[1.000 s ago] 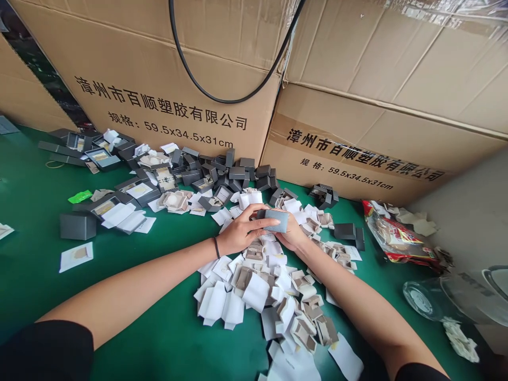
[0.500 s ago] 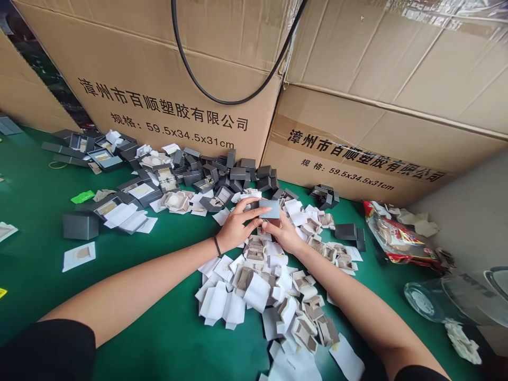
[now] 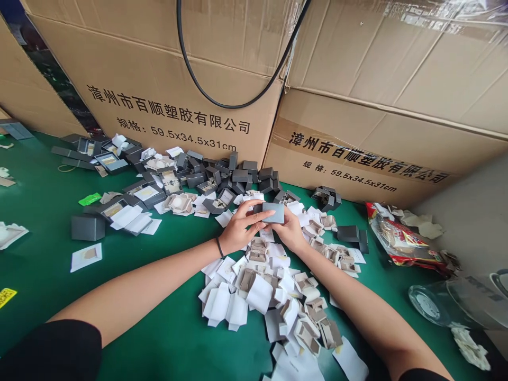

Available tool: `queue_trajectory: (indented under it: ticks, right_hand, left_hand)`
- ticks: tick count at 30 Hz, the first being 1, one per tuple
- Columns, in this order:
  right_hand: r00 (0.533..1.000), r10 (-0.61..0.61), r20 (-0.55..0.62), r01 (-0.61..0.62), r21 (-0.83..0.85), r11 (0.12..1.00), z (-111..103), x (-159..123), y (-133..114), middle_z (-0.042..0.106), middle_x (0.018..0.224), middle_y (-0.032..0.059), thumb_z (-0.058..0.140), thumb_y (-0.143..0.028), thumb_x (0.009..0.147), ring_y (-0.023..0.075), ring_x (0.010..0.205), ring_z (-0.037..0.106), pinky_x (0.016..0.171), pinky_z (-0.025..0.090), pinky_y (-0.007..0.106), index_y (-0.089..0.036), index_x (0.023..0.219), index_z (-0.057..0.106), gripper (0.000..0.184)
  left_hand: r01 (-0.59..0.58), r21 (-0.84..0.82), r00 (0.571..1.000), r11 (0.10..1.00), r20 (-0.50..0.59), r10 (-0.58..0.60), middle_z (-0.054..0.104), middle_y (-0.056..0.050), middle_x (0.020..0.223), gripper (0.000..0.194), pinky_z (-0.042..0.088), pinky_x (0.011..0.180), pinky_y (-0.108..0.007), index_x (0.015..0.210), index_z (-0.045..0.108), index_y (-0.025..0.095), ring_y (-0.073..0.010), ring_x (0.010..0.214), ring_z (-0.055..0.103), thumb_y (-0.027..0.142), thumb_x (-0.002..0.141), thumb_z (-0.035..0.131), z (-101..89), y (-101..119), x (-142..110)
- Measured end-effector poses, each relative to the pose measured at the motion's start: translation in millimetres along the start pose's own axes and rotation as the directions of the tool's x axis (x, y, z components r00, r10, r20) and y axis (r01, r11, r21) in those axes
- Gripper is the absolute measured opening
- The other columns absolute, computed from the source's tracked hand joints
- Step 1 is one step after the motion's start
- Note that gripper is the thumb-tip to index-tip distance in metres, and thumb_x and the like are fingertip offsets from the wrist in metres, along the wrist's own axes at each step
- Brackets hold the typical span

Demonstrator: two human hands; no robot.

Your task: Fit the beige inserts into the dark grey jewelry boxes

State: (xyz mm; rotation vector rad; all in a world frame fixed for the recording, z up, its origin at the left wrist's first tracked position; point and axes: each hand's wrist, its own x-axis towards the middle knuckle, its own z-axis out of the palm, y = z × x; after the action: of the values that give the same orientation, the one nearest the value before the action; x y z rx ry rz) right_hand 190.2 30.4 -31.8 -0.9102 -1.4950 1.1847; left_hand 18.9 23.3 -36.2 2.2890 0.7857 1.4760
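Note:
Between my two hands is a small dark grey box, held above a heap of paper inserts. My left hand is closed on its left side, with a finger laid across the front face. From the right and below, my right hand grips the same box; some of its fingers are hidden behind it. Under and in front of my hands lie many white and grey-brown folded card inserts. Just beyond them is a pile of small dark boxes, several of them open with inserts showing.
Large cardboard cartons wall off the back of the green table, and a black cable hangs before them. A red snack packet and a clear jar lie at right. At left stands a dark box.
The box between my hands has turned slightly, its lighter face now showing wider. My right fingers have shifted behind and below it. The whole view has moved a little.

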Motion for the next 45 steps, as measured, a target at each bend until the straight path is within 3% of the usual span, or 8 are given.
queue_trajectory:
  ticks: [6,10,15,19,24,31,37,45]
  right_hand:
    - [0.986,-0.078,-0.149,0.046,-0.211,0.976,-7.6,6.1,13.7,0.058,0.092,0.0018,0.060,-0.032,0.074,0.0163,0.078,0.059,0.069,0.051,0.031,-0.022,0.095,0.053,0.024]
    - [0.985,-0.140,-0.099,0.101,-0.330,0.939,-8.3,6.9,17.0,0.056,0.109,0.0055,0.059,-0.032,0.075,0.0196,0.102,0.053,0.085,0.047,0.035,-0.023,0.106,0.051,0.033]
    - [0.947,-0.320,-0.035,0.270,-0.455,0.849,-6.3,2.6,9.4,0.040,0.135,0.0102,0.058,-0.034,0.079,0.0231,0.121,0.042,0.099,0.038,0.043,-0.025,0.130,0.034,0.057]
    - [0.887,-0.447,0.117,0.424,-0.593,0.684,-5.9,-0.4,4.6,0.049,0.125,0.0108,0.059,-0.035,0.079,0.0251,0.118,0.044,0.099,0.038,0.045,-0.023,0.126,0.041,0.051]
    - [0.898,-0.440,-0.009,0.338,-0.625,0.703,-4.8,-2.8,5.0,0.054,0.108,0.0094,0.059,-0.041,0.078,0.0239,0.100,0.053,0.087,0.045,0.040,-0.021,0.115,0.044,0.045]
    - [0.826,-0.392,-0.406,0.017,-0.676,0.737,-17.4,6.4,18.7,0.042,0.129,0.0165,0.054,-0.041,0.081,0.0281,0.120,0.041,0.099,0.035,0.048,-0.016,0.130,0.031,0.060]
    - [0.915,-0.368,-0.166,0.064,-0.841,0.538,-20.7,10.2,32.4,0.029,0.144,0.0167,0.042,-0.030,0.087,0.0281,0.134,0.025,0.106,0.027,0.050,-0.015,0.138,0.024,0.057]
    - [0.903,-0.410,-0.128,0.146,-0.805,0.575,-18.9,9.5,26.5,0.033,0.141,0.0136,0.041,-0.020,0.084,0.0248,0.131,0.030,0.104,0.029,0.047,-0.018,0.134,0.028,0.052]
  left_hand:
    - [-0.034,0.210,0.982,0.977,-0.174,0.072,0.047,-0.011,0.120,0.042,0.043,0.096,-0.040,0.126,0.046,0.025,-0.0217,0.115,0.046,0.025,0.084,0.052,-12.3,-4.6,9.7]
    - [-0.014,0.284,0.962,0.959,-0.258,0.091,0.049,-0.012,0.118,0.047,0.041,0.097,-0.043,0.127,0.041,0.022,-0.0230,0.114,0.046,0.030,0.082,0.056,-18.0,-12.3,16.3]
    - [-0.048,0.276,0.993,0.960,-0.092,0.076,0.054,-0.012,0.116,0.052,0.043,0.095,-0.042,0.125,0.042,0.020,-0.0236,0.112,0.049,0.037,0.079,0.060,-11.5,-15.6,11.1]
    - [-0.101,0.220,0.995,0.970,0.031,0.096,0.056,-0.011,0.114,0.046,0.042,0.096,-0.043,0.121,0.046,0.021,-0.0234,0.111,0.050,0.039,0.080,0.057,-7.6,-14.8,6.8]
    - [-0.039,0.206,0.998,0.978,-0.031,0.047,0.051,-0.013,0.122,0.052,0.045,0.094,-0.039,0.127,0.039,0.021,-0.0228,0.116,0.049,0.039,0.082,0.055,-7.5,-17.1,6.4]
    - [0.157,0.552,0.987,0.819,-0.106,-0.118,0.037,-0.014,0.138,0.047,0.023,0.107,-0.051,0.129,0.040,0.020,-0.0299,0.133,0.026,0.035,0.085,0.046,-13.2,-21.8,10.2]
    - [0.237,0.712,0.937,0.661,0.012,-0.350,0.031,-0.013,0.143,0.044,0.019,0.105,-0.059,0.126,0.046,0.019,-0.0383,0.136,0.016,0.032,0.084,0.044,-13.8,-24.1,6.9]
    - [0.190,0.543,0.962,0.818,0.063,-0.265,0.052,-0.010,0.119,0.041,0.042,0.095,-0.040,0.124,0.047,0.018,-0.0234,0.112,0.047,0.016,0.084,0.038,-13.8,-27.8,7.6]
